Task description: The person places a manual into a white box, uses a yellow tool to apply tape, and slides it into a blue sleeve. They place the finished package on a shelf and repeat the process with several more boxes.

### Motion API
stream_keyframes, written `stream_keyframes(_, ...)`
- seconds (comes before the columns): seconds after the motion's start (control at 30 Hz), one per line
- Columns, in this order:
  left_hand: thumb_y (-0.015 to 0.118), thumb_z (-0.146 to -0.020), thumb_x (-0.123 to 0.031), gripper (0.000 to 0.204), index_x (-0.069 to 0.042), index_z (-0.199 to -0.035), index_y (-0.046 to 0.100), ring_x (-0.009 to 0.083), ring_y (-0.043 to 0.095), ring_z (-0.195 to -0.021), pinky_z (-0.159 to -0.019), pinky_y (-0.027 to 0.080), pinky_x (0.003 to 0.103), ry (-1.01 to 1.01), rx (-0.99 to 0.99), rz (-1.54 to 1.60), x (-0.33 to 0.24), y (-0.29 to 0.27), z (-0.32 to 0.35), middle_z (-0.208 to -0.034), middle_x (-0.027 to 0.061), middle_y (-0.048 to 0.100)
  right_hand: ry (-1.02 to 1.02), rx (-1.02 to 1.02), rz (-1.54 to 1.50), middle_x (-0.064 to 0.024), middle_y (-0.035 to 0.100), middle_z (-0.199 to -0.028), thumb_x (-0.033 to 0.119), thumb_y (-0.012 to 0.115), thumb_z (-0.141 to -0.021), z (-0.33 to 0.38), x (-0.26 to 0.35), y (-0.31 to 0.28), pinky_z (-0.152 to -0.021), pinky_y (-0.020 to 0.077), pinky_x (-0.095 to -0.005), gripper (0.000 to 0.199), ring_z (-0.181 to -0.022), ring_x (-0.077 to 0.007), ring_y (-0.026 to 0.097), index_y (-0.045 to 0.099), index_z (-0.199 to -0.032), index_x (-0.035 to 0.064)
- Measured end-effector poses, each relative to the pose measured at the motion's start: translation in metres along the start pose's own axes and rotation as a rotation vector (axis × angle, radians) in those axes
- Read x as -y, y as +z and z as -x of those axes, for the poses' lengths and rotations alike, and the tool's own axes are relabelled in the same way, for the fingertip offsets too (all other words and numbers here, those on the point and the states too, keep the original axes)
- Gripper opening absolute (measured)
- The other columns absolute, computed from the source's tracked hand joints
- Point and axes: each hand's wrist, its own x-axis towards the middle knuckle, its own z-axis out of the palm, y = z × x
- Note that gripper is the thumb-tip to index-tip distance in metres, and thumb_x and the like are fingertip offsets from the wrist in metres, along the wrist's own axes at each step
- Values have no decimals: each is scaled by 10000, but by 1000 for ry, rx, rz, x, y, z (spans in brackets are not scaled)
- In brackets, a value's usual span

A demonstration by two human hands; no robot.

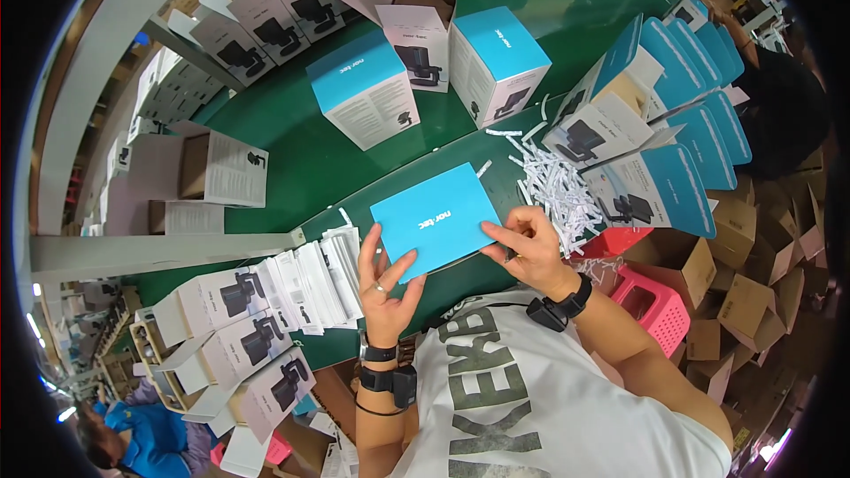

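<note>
In front of my chest is a box (436, 219) with a bright blue top and white lettering; its sides are mostly hidden from above. My left hand (387, 288), wearing a ring, grips its left corner, with the thumb on the near edge. At the right corner my right hand (529, 250) holds it, thumb on top and the other fingers curled. Just right of the box lies a heap of shredded white paper (558, 190). A stack of folded white leaflets (314, 283) lies left of my left hand.
Beyond stand two closed blue-topped boxes (367, 93) (500, 62) and an open box (416, 44) on the green table (292, 159). Open boxes with blue flaps (677, 177) crowd the right. Pink stool (655, 310) and brown cartons (753, 301) are at lower right. A person in blue (150, 434) is at lower left.
</note>
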Motion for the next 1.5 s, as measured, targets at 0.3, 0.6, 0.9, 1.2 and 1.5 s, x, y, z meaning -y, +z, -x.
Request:
stream_keyframes(0.3, 888, -744, -67, 596, -133, -1309, 711, 441, 459, -1433, -1136, 458, 526, 122, 99, -270, -4, -9, 1, -1586, 203, 416, -125, 96, 87, -87, 652, -1273, 110, 857, -750, -9, -6, -14, -540, 493, -295, 535, -645, -170, 592, 735, -1269, 146)
stream_keyframes(0.6, 765, -887, -295, 700, -85, -1509, 523, 425, 381, -1490, -1228, 270, 575, 134, 401, -652, -71, 20, -52, -1616, 149, 425, -146, 176, 67, -132, 691, -1336, 18, 818, -752, 3, -10, -4, -557, 518, -290, 496, -674, -195, 684, 728, -1237, 78)
stream_keyframes(0.9, 781, -859, -359, 781, -137, -1548, 490, 432, 383, -1480, -1191, 315, 587, 240, 339, -817, -29, 49, -42, -1632, 145, 406, -6, 114, -17, -36, 744, -1254, 39, 802, -782, -1, -15, 4, -565, 520, -298, 375, -690, -175, 703, 772, -1148, 114)
stream_keyframes(1.2, 846, -750, -505, 880, -194, -1513, 536, 491, 454, -1355, -1130, 366, 574, 261, 368, -753, -37, 7, -94, -1531, 305, 394, -17, 81, -270, -57, 771, -1179, 70, 832, -808, -19, -34, 3, -606, 536, -278, 258, -792, -180, 752, 793, -1062, 95)
stream_keyframes(1.5, 927, -622, -499, 1006, -181, -1498, 548, 493, 467, -1329, -1117, 385, 574, 180, 462, -662, -21, -43, -123, -1470, 301, 446, 396, 84, -462, -136, 724, -1279, 22, 688, -929, -48, -60, -10, -778, 559, -304, 304, -1011, -226, 736, 707, -1230, 52)
